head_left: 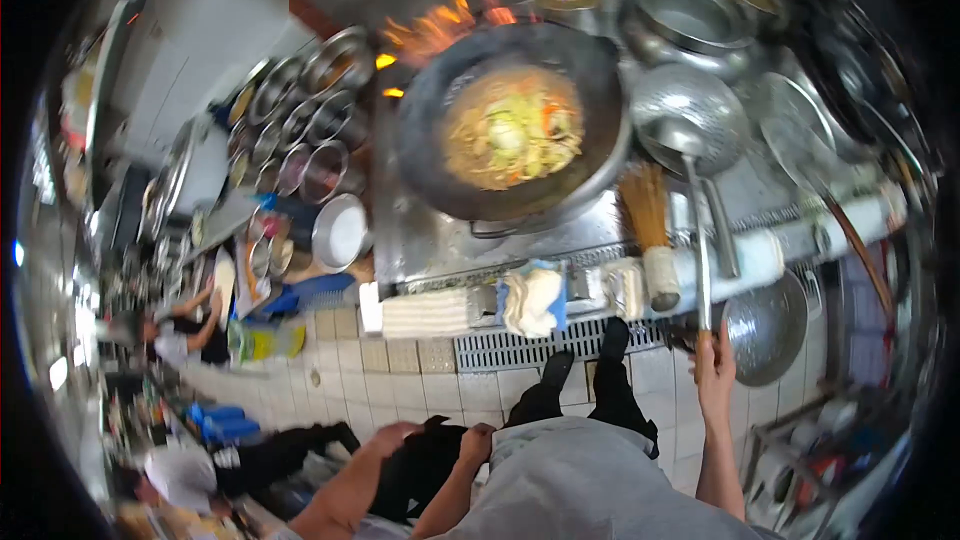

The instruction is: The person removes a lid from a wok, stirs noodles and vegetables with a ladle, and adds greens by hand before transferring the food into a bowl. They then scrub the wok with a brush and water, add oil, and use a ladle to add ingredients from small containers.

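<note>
Both hands are seen low in the view. Right hand (714, 358) is closed around the wooden end of a long ladle (696, 230), whose handle runs up toward the wok (512, 120) and whose bowl rests just right of it, against a perforated strainer (700, 105). Left hand (478, 437) is held near the waist, beside a dark cloth (425, 465); whether its fingers are gripped on the cloth cannot be told. A second forearm is seen to the left of it, and whose it is cannot be told. Black shoes (585, 360) are planted on the tiled floor, below the wok, by a floor grate (520, 345). Folded cloths (533, 300) are laid on the bench edge below the wok, with a bamboo brush (650, 225) to their right. Noodles with vegetables (512, 128) are held in the wok. Flames (440, 25) are seen behind its upper left rim. Steel seasoning containers (310, 120) are ranged to the wok's left, and steel pots (690, 10) above and right of it.
</note>
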